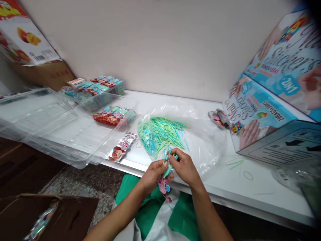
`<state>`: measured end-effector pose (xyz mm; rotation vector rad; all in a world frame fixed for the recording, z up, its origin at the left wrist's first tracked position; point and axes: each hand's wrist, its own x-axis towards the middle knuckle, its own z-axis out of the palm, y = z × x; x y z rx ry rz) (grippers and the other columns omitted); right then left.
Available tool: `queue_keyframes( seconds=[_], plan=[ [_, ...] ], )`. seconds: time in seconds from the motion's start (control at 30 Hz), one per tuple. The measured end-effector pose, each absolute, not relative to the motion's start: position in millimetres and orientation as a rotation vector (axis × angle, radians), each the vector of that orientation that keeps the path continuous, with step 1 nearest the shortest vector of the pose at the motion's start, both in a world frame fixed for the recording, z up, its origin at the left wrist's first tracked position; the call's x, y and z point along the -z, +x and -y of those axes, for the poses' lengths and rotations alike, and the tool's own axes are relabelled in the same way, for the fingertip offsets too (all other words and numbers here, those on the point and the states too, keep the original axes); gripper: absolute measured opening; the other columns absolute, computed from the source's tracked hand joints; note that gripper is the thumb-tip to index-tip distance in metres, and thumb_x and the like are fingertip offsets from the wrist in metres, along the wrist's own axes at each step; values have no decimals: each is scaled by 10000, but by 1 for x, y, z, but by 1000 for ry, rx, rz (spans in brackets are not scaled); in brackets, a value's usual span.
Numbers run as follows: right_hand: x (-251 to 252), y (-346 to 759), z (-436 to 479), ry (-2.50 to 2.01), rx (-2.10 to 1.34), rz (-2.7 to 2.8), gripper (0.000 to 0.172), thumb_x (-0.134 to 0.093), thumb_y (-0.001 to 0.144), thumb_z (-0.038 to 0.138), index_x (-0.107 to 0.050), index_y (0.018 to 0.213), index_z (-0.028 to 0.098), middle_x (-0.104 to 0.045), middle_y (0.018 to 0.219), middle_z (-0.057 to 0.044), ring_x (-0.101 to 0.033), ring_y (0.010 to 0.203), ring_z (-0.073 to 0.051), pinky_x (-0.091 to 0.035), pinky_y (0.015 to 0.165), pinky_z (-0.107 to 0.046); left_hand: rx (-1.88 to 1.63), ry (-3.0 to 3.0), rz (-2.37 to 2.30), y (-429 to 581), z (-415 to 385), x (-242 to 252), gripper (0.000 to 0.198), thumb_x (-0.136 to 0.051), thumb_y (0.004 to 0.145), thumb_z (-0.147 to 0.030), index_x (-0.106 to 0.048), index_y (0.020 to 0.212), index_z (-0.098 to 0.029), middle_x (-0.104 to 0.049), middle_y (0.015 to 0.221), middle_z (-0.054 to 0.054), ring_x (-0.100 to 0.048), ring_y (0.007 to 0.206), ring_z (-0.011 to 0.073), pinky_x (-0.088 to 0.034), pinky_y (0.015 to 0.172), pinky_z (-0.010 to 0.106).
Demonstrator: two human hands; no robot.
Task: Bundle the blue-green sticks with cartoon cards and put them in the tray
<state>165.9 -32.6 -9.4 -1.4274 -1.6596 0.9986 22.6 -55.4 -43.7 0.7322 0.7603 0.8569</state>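
Note:
My left hand [153,174] is closed around a printed packet [164,185] that hangs below the fingers, with thin green and blue sticks [166,171] at its upper part. Pinched at the top of these sticks is my right hand [185,167], its fingers closed on them. Just beyond both hands, a loose heap of green and blue sticks [165,132] lies on a spread clear plastic bag [205,150]. One flat printed packet [121,147] rests on the table left of my hands. The exact grip between the fingertips is partly hidden.
Clear plastic trays [82,157] stand at the left, with filled packets [114,115] in a row near them and more packets [100,85] behind. Blue printed boxes [265,110] stand at the right. A rubber band [248,175] and stray sticks [235,164] lie on the white table [220,185].

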Motion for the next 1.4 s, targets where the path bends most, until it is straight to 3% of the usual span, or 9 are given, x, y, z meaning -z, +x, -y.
queue_keyframes(
  seconds=[0.17, 0.47, 0.6, 0.77, 0.97, 1.13, 1.4],
  plan=[
    [9, 164, 40, -1442, -989, 1682, 91, -467, 757, 191, -546, 800, 202, -479, 565, 60, -401, 457, -88, -319, 475, -206, -895, 767, -762, 23, 61, 41, 334, -607, 777, -443, -571, 763, -111, -602, 636, 33, -520, 508, 90, -401, 517, 206],
    [16, 168, 49, -1439, -984, 1674, 112, -478, 765, 202, -568, 832, 202, -541, 635, 47, -435, 500, -93, -352, 509, -210, -890, 849, -787, 22, 65, 45, 331, -577, 793, -462, -551, 795, -132, -596, 642, 21, -519, 510, 94, -400, 508, 207],
    [19, 169, 51, -1409, -972, 1672, 121, -496, 801, 255, -583, 860, 197, -575, 672, 33, -460, 523, -100, -375, 532, -220, -893, 869, -796, 23, 67, 42, 339, -581, 790, -463, -557, 794, -125, -592, 626, 19, -503, 491, 84, -381, 493, 196],
    [20, 170, 49, -1298, -977, 1575, 271, -512, 844, 382, -619, 989, 179, -638, 809, -21, -561, 691, -140, -437, 638, -245, -877, 935, -798, 21, 68, 40, 388, -575, 777, -506, -563, 733, -121, -605, 621, 31, -520, 507, 95, -384, 506, 203],
    [15, 168, 42, -1203, -940, 1507, 265, -546, 834, 391, -678, 848, 161, -653, 772, -36, -588, 737, -164, -461, 689, -271, -855, 978, -797, 20, 68, 41, 427, -590, 744, -548, -569, 773, -123, -613, 640, 36, -512, 483, 91, -371, 474, 199],
    [4, 166, 40, -1194, -738, 1538, 222, -532, 845, 340, -694, 851, 187, -675, 892, -55, -613, 850, -181, -471, 758, -292, -882, 1022, -789, 20, 63, 44, 407, -592, 751, -535, -540, 827, -138, -612, 674, 29, -549, 533, 108, -409, 509, 210],
    [-14, 160, 36, -1137, -566, 1619, 153, -545, 837, 275, -680, 803, 210, -677, 899, -51, -607, 904, -196, -447, 866, -355, -1044, 1158, -766, 14, 48, 32, 314, -588, 795, -442, -561, 848, -133, -595, 746, 25, -610, 713, 150, -473, 693, 277]
  ],
)
